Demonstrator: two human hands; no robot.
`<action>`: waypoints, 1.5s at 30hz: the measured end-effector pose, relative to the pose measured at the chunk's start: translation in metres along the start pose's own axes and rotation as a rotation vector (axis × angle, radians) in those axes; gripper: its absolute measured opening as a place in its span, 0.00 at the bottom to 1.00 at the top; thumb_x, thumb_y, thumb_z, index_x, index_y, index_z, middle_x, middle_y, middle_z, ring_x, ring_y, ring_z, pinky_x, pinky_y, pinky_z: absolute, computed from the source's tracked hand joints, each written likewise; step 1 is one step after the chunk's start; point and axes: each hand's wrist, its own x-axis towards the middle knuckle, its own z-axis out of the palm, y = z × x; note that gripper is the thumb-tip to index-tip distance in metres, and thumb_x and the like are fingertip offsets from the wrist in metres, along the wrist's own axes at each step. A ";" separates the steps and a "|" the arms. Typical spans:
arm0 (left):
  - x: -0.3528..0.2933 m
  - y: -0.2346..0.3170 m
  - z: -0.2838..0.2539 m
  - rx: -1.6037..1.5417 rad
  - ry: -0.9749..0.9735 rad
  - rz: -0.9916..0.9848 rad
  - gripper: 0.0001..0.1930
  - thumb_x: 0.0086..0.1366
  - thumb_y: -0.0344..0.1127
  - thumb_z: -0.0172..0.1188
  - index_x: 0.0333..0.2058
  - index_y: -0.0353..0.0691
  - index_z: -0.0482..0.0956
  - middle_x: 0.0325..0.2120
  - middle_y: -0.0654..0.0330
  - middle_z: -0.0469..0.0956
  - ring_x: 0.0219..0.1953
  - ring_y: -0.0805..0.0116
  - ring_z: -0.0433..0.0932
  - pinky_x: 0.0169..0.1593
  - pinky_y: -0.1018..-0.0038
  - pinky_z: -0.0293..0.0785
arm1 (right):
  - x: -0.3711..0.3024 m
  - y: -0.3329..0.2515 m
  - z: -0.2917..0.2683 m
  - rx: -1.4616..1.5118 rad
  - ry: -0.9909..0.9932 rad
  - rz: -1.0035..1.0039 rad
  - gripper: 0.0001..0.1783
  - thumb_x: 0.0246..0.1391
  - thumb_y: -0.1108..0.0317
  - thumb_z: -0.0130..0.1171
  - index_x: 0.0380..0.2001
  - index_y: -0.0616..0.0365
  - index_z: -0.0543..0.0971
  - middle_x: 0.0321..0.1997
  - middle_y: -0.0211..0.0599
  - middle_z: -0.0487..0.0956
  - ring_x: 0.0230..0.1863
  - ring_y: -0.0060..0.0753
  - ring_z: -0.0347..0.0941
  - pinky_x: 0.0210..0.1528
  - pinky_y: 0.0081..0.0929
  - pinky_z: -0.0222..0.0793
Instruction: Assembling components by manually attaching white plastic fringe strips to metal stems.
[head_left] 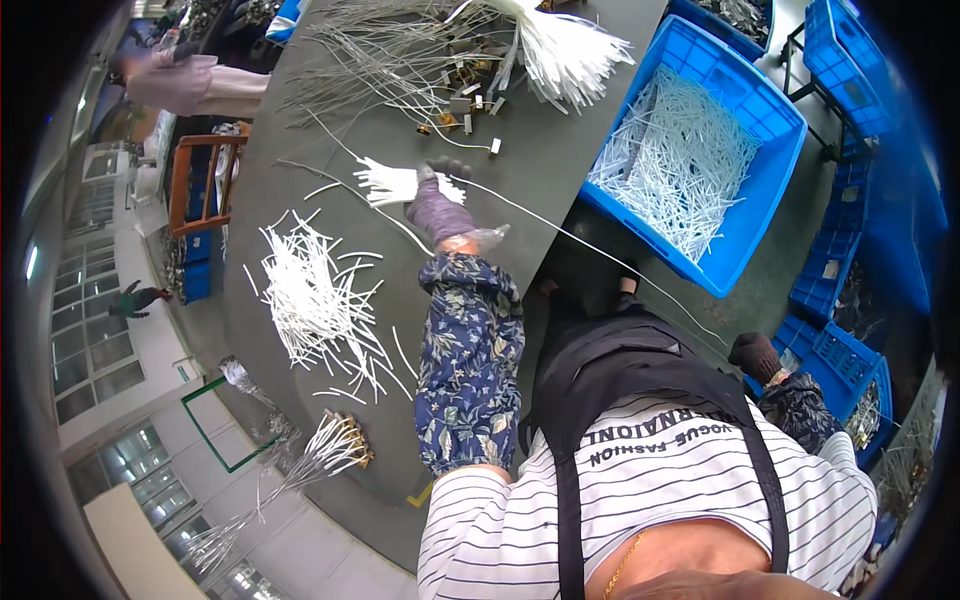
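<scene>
My left hand (440, 208), in a purple glove, is closed over a bundle of short white tubes (385, 184) on the dark grey table (545, 130). From beside that hand a long thin white wire (600, 251) stretches over the table edge to my right hand (756, 357). The right hand, in a dark brown glove, is out to the side with its fingers closed at the wire's end; the exact grip is too small to see. Left of my left forearm lies a loose pile of white tubes (310, 295). Beyond the left hand are thin wires with small metal and white end pieces (465, 100).
A thick bundle of white strands (565, 55) lies at the far table edge. Right of the table stands a blue crate (755, 240) full of white cut pieces, with more blue crates (845, 365) beyond. Wires with brass-coloured ends (340, 440) lie at the near left. A person (185, 85) is at the far left.
</scene>
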 end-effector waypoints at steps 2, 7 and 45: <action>0.002 0.015 0.012 -0.065 0.096 0.032 0.10 0.65 0.35 0.56 0.34 0.32 0.73 0.29 0.50 0.78 0.28 0.56 0.79 0.34 0.57 0.82 | 0.005 -0.004 0.002 -0.006 -0.012 -0.008 0.09 0.38 0.69 0.64 0.24 0.63 0.80 0.17 0.35 0.75 0.17 0.26 0.70 0.19 0.28 0.64; 0.055 0.030 -0.071 0.162 -0.578 -0.147 0.17 0.63 0.41 0.58 0.37 0.29 0.76 0.29 0.47 0.79 0.33 0.51 0.79 0.37 0.51 0.78 | 0.016 -0.049 0.015 0.059 -0.111 -0.153 0.10 0.37 0.69 0.63 0.25 0.63 0.80 0.16 0.35 0.74 0.17 0.26 0.70 0.20 0.27 0.65; -0.056 0.051 -0.033 0.179 0.204 -0.227 0.17 0.61 0.50 0.60 0.39 0.43 0.78 0.32 0.62 0.79 0.35 0.63 0.76 0.40 0.60 0.75 | 0.036 -0.057 0.023 0.089 0.019 -0.176 0.07 0.36 0.69 0.64 0.20 0.60 0.78 0.16 0.33 0.74 0.16 0.26 0.69 0.18 0.27 0.64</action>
